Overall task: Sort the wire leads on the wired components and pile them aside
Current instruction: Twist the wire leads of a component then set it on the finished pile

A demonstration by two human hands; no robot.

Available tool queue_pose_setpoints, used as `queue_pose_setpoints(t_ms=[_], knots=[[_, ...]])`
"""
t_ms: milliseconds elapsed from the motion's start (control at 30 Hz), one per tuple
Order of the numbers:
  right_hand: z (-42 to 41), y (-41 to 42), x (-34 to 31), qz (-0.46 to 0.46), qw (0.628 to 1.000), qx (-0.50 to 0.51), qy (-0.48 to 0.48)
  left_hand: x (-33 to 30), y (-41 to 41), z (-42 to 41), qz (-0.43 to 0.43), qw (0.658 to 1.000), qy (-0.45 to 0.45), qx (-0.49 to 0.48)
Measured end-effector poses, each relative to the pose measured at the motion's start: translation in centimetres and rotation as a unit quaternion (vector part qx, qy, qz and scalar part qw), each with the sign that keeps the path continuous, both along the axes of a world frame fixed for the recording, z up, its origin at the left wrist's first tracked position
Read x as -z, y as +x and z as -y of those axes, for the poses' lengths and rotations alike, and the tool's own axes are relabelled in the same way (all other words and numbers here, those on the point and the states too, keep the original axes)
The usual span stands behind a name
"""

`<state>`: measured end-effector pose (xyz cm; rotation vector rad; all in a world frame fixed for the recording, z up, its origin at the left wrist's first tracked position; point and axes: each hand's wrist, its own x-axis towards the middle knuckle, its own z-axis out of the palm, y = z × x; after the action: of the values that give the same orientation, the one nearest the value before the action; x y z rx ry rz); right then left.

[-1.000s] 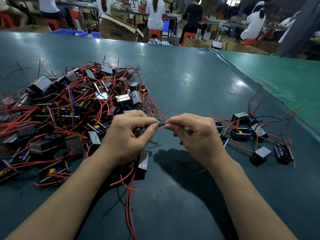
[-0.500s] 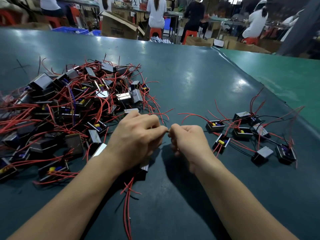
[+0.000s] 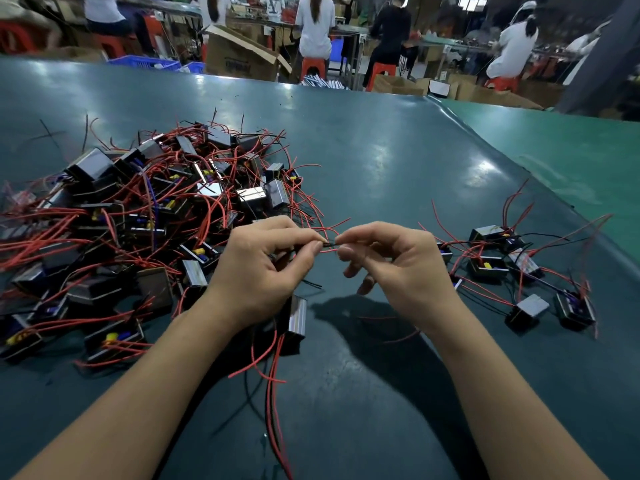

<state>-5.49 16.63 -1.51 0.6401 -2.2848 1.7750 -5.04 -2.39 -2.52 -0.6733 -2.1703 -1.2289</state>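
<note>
A big tangled heap of black boxed components with red leads [image 3: 138, 216] covers the left of the dark green table [image 3: 381, 161]. A smaller pile of the same components [image 3: 512, 271] lies at the right. My left hand [image 3: 263, 275] and my right hand [image 3: 398, 268] meet at the middle, each pinching one end of a short black wire lead [image 3: 330, 242] between thumb and forefinger. A black component [image 3: 294, 323] hangs under my left hand, its red leads [image 3: 273, 393] trailing toward me.
A lighter green table [image 3: 571, 161] adjoins at the right. Beyond the far edge stand cardboard boxes [image 3: 239, 60], blue crates [image 3: 145, 62], red stools and several seated people with their backs turned.
My hands drew close together half a second ago and have now risen slightly and spread a little, the black lead showing between the fingertips. My right hand's lower fingers have uncurled.
</note>
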Motion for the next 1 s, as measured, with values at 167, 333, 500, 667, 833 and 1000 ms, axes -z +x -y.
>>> queue_pose_setpoints(t_ms=[167,333,500,667,833,1000], knots=[[-0.5,-0.1,0.4,-0.053,0.997,0.007,0.061,0.0,0.0,0.1,0.000,1.000,-0.017,0.020],[0.0,0.0,0.5,-0.006,0.996,-0.018,0.088,-0.1,0.2,0.0,-0.028,0.997,-0.054,0.038],[0.8,0.0,-0.3,0.350,0.926,-0.057,-0.127,-0.1,0.4,-0.4,-0.090,0.991,-0.093,0.023],[0.7,0.0,-0.8,0.534,0.803,-0.105,-0.241,0.0,0.4,-0.4,-0.138,0.980,-0.145,0.004],[1.1,0.3,0.0,0.241,0.965,-0.029,-0.105,0.1,0.2,-0.5,-0.103,0.992,-0.079,-0.008],[0.8,0.3,0.7,0.018,0.999,0.025,0.031,-0.1,0.3,-0.6,-0.083,0.996,-0.043,-0.009]])
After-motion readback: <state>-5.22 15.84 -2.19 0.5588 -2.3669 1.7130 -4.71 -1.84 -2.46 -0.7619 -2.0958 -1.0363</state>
